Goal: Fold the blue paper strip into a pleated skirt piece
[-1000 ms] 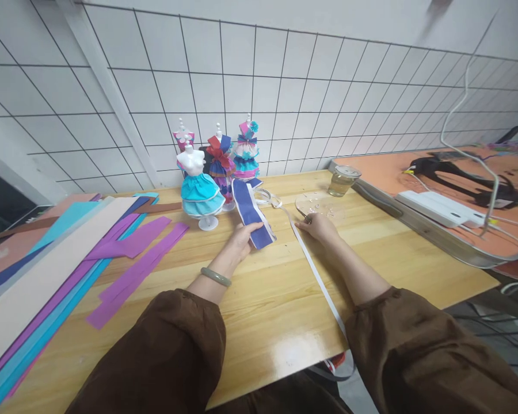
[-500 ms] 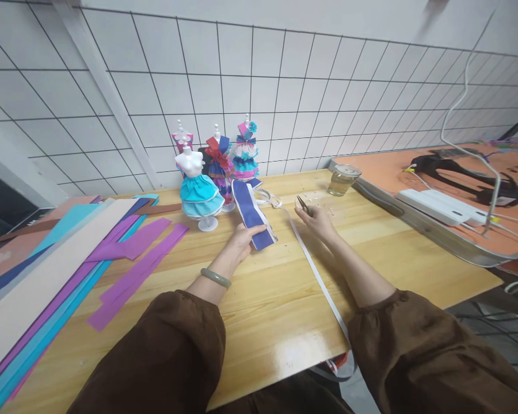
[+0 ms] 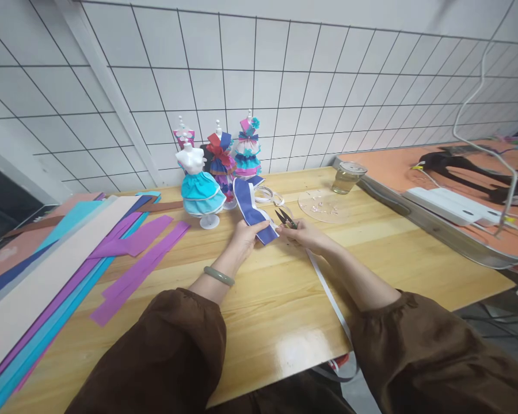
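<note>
- On the pale wood-grained surface (image 3: 263,322), smooth and glossy near its front edge, a flat blue strip (image 3: 254,213) with white edging slants upward from the left hand (image 3: 245,237).
- Beside it at left lie thin, flat purple pieces (image 3: 142,270) and a stack of long strips (image 3: 56,270) in cream, purple, blue and turquoise.
- Behind, small white dress forms (image 3: 193,158) on stands wear ruffled skirts, the front one turquoise with white trim; a coiled white band (image 3: 263,195) lies near them.
- A narrow white ribbon (image 3: 328,287) runs past the right hand (image 3: 304,233) to the front edge.
- The left hand reaches in from the left, thumb on top, gripping the blue strip's lower end; a greenish bangle (image 3: 218,276) circles the wrist.
- The right hand reaches in from the right, closed around a dark pointed tool (image 3: 286,218), its two tips apart and aimed up-left, just beside the strip.
- A clear cup (image 3: 347,178) holds pale yellowish liquid; a round, clear dish (image 3: 322,207) holds tiny pinkish bits.
</note>
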Demonstrator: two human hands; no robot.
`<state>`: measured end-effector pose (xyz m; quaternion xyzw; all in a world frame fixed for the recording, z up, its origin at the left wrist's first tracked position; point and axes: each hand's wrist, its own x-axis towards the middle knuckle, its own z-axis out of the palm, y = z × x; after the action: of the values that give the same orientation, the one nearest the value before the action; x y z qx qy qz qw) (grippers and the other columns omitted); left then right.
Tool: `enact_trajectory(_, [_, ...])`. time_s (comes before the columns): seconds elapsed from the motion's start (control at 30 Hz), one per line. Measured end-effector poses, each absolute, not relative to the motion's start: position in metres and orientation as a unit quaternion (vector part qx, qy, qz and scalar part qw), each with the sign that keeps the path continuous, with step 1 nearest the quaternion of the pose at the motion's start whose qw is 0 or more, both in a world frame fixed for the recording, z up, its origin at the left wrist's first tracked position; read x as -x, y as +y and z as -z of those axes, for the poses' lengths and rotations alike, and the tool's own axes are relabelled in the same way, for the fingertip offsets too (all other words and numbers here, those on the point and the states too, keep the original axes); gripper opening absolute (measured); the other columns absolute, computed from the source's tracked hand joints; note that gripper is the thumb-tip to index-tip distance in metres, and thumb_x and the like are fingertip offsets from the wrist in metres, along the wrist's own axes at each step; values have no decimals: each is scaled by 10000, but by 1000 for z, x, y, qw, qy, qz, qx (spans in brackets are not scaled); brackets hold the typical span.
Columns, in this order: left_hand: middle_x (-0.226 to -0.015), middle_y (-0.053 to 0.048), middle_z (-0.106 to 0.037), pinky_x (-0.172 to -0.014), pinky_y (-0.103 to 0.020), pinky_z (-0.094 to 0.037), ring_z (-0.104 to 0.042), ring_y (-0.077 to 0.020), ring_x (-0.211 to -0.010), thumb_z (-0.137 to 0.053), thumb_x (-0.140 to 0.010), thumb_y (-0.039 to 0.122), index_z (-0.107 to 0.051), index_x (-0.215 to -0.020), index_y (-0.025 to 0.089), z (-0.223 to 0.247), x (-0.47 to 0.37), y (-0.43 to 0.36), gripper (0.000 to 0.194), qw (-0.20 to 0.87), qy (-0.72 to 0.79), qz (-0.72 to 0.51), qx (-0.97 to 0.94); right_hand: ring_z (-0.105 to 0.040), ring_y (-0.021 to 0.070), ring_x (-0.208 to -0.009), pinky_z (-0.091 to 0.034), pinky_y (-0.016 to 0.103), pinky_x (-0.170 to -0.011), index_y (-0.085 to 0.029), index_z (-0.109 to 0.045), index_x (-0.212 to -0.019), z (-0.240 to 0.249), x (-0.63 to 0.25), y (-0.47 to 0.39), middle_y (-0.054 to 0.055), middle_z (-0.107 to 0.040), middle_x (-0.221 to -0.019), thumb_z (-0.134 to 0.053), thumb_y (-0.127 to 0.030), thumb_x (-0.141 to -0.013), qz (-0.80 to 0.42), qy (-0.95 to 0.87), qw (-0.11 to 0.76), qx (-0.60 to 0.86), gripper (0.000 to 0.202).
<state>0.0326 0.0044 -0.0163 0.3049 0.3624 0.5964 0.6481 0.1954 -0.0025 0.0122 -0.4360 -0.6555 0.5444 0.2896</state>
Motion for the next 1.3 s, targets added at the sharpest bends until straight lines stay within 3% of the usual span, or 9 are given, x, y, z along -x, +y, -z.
enact_trajectory(0.43, [-814, -66, -668, -777, -369, -498, -631, -178, -745, -766, -477, 119, -625, -837, 113, 13, -29, 6, 386, 638, 366, -610, -295, -244, 30, -383, -143, 201, -376, -156, -473, -661, -19, -199, -5, -80, -325, -462, -616, -432, -680, -549, -660, 272, 435, 311])
enact_trajectory(0.63, [-792, -66, -671, -774, -389, -491, -630, -188, -737, -765, -472, 118, -619, -834, 115, 11, -30, 3, 390, 644, 371, -596, -305, -235, 35, -385, -140, 204, -385, -146, -553, -889, -23, -203, -4, -86, -339, -463, -644, -452, -651, -567, -654, 247, 436, 398])
enact_trajectory(0.83, [-774, -52, -668, -783, -378, -481, -622, -169, -706, -763, -463, 105, -625, -817, 115, 9, -33, -3, 381, 650, 380, -569, -331, -195, 31, -377, -129, 212, -385, -159, -457, -630, -22, -202, -5, -100, -252, -432, -595, -483, -689, -593, -642, 252, 415, 357])
enact_trajectory(1.17, [-790, -54, -665, -762, -371, -487, -620, -173, -719, -755, -483, 111, -624, -842, 124, 5, -33, -6, 382, 653, 382, -562, -335, -217, 30, -363, -126, 212, -379, -177, -377, -569, -20, -199, -4, -94, -277, -420, -562, -507, -707, -569, -652, 259, 428, 403])
enact_trajectory(1.3, [-800, -58, -665, -748, -379, -492, -619, -180, -722, -755, -488, 122, -625, -841, 128, 8, -32, -4, 376, 663, 371, -553, -341, -230, 33, -359, -146, 215, -382, -167, -430, -588, -19, -199, -4, -92, -288, -412, -571, -469, -713, -556, -670, 260, 418, 356])
